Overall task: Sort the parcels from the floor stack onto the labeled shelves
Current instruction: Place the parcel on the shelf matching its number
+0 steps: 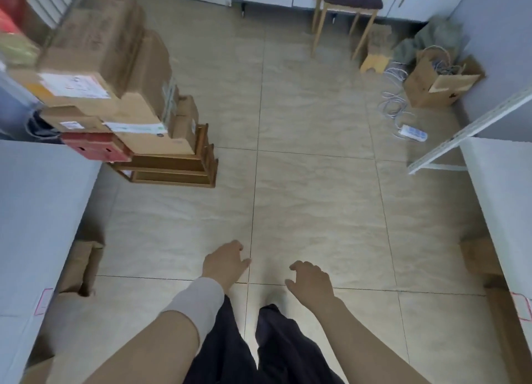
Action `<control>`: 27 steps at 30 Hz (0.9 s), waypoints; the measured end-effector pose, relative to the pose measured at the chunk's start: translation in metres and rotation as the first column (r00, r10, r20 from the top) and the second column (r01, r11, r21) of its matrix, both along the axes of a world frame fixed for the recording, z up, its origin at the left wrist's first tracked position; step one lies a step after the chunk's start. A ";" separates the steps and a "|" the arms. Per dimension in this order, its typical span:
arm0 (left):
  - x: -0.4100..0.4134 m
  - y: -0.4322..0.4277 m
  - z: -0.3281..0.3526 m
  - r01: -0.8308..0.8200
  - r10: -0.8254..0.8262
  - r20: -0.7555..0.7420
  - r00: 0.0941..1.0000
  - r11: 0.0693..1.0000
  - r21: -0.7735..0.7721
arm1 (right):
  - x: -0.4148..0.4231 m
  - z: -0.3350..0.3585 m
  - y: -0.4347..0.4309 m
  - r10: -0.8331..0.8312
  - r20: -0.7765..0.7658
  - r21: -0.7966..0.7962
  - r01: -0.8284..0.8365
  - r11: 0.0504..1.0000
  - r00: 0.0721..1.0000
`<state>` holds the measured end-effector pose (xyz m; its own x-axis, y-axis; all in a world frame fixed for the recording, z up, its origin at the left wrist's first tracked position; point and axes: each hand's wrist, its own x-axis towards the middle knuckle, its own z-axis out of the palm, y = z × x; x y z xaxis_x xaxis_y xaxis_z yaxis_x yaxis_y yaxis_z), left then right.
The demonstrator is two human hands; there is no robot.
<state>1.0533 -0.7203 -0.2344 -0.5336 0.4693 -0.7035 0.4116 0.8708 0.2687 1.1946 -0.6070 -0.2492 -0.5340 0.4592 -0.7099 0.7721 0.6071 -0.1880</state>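
Close to the body, well short of the stack: both hands hang over bare floor tiles.
Left hand (226, 261): fingers loosely spread and a bit curled, holding nothing.
Right hand (309, 280): fingers curled but apart, holding nothing.
Stack (115, 95): the parcels to sort, piled up ahead and to the left of the hands, well apart from them.
Crates (172, 167): flat wooden crates under the stack, sitting on the floor; I cannot see anything inside them.
Red box (95, 147): small and low, at the near left of the stack; I think it is light and one hand on each end would do.
Small box (72, 121): brown with a white sticker, just above the red box; looks light and stiff.
Big box (95, 64): on top of the stack, brown card with a white sticker; maybe heavy, so I would hold it low at both sides with two hands.
How they feel: card is stiff and not slippery, but the pile looks uneven, so pulling a low one could tip the rest.
Shelf (472, 130): white frame far to the right of the stack; its labels do not show.
Paper bag (431, 84): open, far right of the stack, with cords poking out.
Chair (345, 9): farthest back, right of the stack.
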 end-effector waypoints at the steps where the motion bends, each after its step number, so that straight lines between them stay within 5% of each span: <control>1: -0.012 -0.011 0.002 -0.036 0.036 -0.009 0.999 0.999 0.015 | -0.017 0.003 -0.005 0.023 -0.014 0.002 -0.023 1.000 1.000; 13: -0.185 -0.126 0.046 -0.278 0.322 -0.153 0.934 0.927 0.251 | -0.243 0.050 -0.099 0.263 -0.190 0.064 -0.255 0.965 0.946; 27: -0.374 -0.095 0.088 -0.418 0.531 -0.180 0.828 0.798 0.435 | -0.441 0.112 -0.074 0.125 -0.502 0.036 -0.123 0.992 0.856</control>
